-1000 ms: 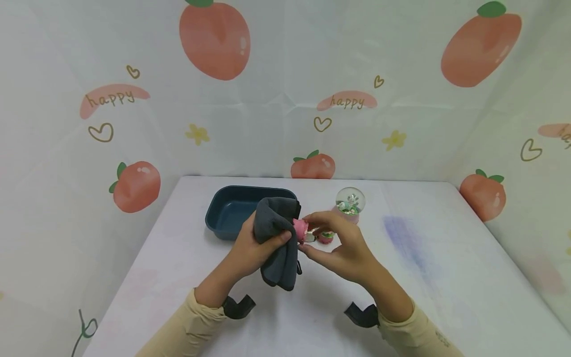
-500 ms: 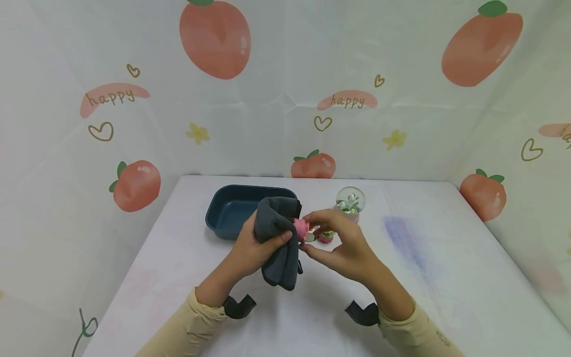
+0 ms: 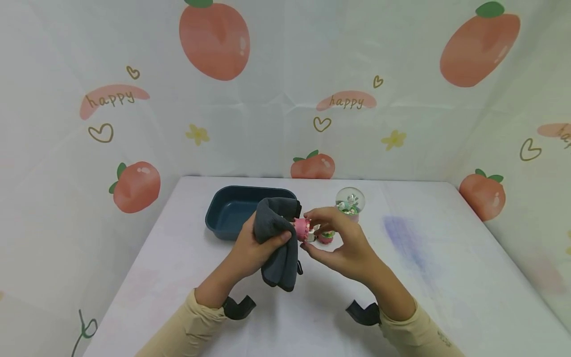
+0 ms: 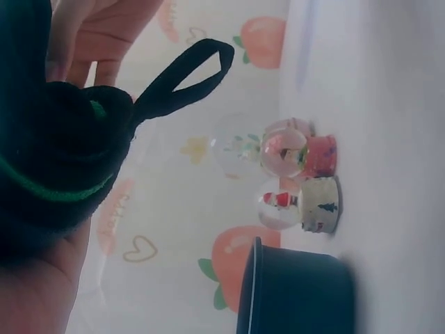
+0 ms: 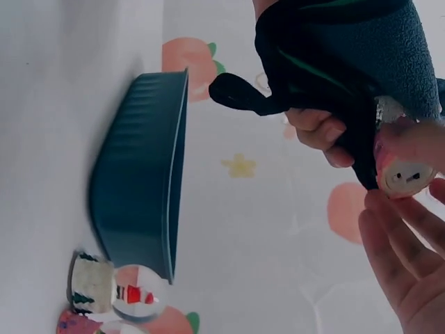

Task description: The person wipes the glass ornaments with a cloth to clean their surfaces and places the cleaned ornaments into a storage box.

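At frame centre, the left hand (image 3: 251, 251) grips the folded dark-grey cloth (image 3: 282, 263), so the right hand (image 3: 350, 248), pinching the small round pink ornament (image 3: 301, 229), should turn it (gently).

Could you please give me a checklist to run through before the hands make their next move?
1. Left hand grips the cloth: ok.
2. Right hand holds the pink base: ok.
3. Right hand free for another piece: not ok, it is occupied.
4. Surface inside the cloth clean: cannot tell, the folds hide it.
5. Santa globe upright: ok.
6. Bin upright on the table: ok.
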{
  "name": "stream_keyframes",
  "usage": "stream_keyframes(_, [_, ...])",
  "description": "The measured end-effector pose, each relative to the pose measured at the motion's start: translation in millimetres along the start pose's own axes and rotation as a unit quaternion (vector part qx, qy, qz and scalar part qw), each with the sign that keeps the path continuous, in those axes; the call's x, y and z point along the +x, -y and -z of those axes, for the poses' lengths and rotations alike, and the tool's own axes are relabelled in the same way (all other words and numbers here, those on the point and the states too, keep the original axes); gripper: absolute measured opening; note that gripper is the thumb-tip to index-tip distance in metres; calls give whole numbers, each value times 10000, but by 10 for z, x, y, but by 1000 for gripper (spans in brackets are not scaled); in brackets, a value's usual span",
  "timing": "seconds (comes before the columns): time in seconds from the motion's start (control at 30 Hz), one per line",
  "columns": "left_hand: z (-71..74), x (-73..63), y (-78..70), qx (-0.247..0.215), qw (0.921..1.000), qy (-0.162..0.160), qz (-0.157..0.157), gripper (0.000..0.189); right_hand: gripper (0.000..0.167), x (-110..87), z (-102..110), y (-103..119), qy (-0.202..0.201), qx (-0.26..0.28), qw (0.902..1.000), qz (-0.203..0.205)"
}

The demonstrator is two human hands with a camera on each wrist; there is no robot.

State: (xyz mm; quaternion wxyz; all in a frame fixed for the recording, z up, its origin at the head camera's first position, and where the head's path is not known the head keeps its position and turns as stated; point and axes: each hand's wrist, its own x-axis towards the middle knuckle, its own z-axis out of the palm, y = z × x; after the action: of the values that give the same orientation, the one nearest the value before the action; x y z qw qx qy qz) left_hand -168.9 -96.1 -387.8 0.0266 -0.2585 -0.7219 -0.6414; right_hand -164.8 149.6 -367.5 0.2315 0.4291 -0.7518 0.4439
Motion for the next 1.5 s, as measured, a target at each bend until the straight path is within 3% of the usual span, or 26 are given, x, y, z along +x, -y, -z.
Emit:
stream_keyframes(0.1, [1,-4,0,-3,10000,-6,55,55,60,3,1,-8,11,66,9999,146])
stream_keyframes(0.3, [4,-18,-12,-11,9999,120,3,57,48,-14,31,26,199,341,9982,-452])
stream_keyframes(0.4, [7,-16,-14,13,9999,129,-94,58,52,-14,33,33,127,309,9982,-497])
stream_keyframes(0.57, [9,-10,-12,25,9999,76,-74,61,63,11,15,11,-134,138,9997,152])
stream_keyframes(0.67, [9,-6,-8,-4,9999,79,-74,60,56,21,5,-8,-171,203,9988,414])
stream_keyframes(0.83, [4,-12,-12,0,9999,99,-49,58,45,-3,6,-15,-38,423,9990,-141])
stream_keyframes(0.93, [3,-16,-11,14,9999,94,-44,60,51,-22,3,-14,-7,406,9983,-417])
stream_keyframes(1.1, [6,-12,-2,50,9999,56,-98,61,66,-21,1,-28,-34,229,9997,-92])
stream_keyframes(1.23, [5,-10,-9,15,10000,49,-46,58,60,-4,-5,-37,-77,268,9993,246])
stream_keyframes(1.5, [-14,-17,-24,8,9999,122,0,60,53,-41,6,-32,-17,373,9984,-431])
